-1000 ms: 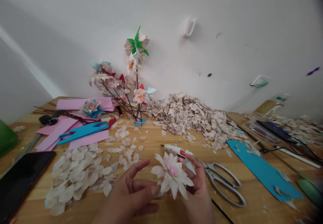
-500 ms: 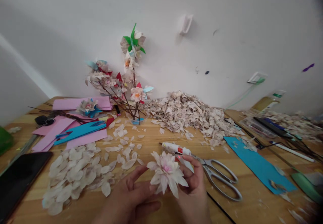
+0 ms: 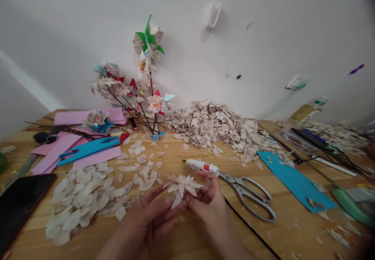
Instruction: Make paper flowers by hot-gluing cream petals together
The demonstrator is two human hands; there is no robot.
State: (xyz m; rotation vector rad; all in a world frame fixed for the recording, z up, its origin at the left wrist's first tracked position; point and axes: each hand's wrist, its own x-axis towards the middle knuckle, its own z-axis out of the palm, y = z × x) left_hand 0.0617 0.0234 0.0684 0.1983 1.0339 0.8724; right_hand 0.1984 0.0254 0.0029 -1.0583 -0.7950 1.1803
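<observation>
A white handmade flower (image 3: 182,186) with pointed petals and a faint pink centre is held low over the table between both hands. My left hand (image 3: 152,213) grips its left side, thumb on the lower petals. On the other side, my right hand (image 3: 206,201) pinches it from below with thumb and fingers; the index finger is raised near a white glue pen (image 3: 202,166). The flower's underside is hidden by the fingers. Just right of my right hand lie grey-handled scissors (image 3: 249,195), blades partly under the pen. Loose pale petals (image 3: 84,197) are spread left of my left hand.
A large petal heap (image 3: 216,125) lies against the wall. Finished flowers on twigs (image 3: 155,104) stand in a small cup. Pink paper (image 3: 49,154), blue strips (image 3: 88,150) and a phone (image 3: 23,205) are left; a blue sheet (image 3: 293,182) and a black cable (image 3: 252,228) are right.
The flower has tipped from facing me to a more side-on view and shifted slightly left and up. Both hands still hold it, and the whole view has shifted slightly.
</observation>
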